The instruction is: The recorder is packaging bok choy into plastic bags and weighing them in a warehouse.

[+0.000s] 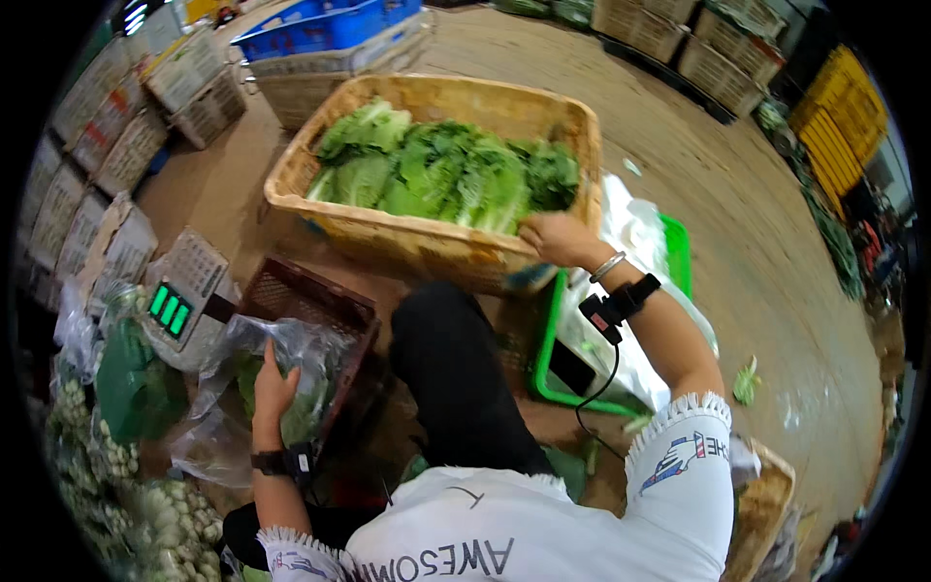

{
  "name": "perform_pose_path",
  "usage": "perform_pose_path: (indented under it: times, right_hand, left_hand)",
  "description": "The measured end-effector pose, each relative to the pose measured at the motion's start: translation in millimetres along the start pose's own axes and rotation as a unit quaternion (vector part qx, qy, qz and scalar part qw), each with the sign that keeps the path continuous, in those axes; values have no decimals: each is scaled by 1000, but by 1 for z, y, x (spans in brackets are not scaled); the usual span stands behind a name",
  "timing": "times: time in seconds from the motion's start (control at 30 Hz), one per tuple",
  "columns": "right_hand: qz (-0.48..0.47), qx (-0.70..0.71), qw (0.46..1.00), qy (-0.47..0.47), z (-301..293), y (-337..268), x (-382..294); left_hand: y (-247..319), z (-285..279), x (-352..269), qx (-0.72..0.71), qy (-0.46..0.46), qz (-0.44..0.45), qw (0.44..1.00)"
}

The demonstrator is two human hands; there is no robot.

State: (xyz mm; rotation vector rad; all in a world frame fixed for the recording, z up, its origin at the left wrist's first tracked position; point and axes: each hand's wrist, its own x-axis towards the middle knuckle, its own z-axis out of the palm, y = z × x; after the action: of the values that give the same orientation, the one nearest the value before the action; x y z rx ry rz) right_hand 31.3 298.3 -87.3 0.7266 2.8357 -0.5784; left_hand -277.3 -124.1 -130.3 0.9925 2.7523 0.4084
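My right hand (556,236) is at the near right rim of a worn yellow plastic crate (429,225), its fingers curled over the edge. Heads of leafy green lettuce (454,174) lie in rows inside that crate. My left hand (273,389) rests against a clear plastic bag (313,349) with green leaves in it, index finger and thumb spread apart. The bag sits in a dark red perforated plastic crate (254,287). Left of it stands a digital scale (190,265) with a lit green display.
A green plastic tray (542,356) holds white plastic bags (625,218) and a dark phone-like object (571,367). Behind the lettuce stands a blue crate (327,33) on another crate. Stacked crates (131,138) line the left; bundled pale-stemmed vegetables (171,524) lie at lower left.
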Motion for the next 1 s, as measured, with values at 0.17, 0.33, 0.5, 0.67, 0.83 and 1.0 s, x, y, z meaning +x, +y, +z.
perform_pose_path:
  times: [0.17,0.33,0.5,0.67,0.83,1.0]
  right_hand:
    - [190,186,937,-228,-36,14,66]
    - [233,302,837,-393,13,60,116]
    - [291,438,778,-342,39,59,123]
    - [271,522,747,-308,48,53,118]
    - [289,619,673,-283,57,46,119]
    - [283,737,576,-214,55,36,121]
  left_hand:
    - [30,-86,13,-400,-56,15,915]
    - [194,-80,132,-237,-210,261,912]
    - [263,5,242,-233,-421,92,872]
    - [310,73,279,-8,-576,77,814]
    - [316,110,282,96,-594,75,795]
    - [318,101,281,-12,-611,37,790]
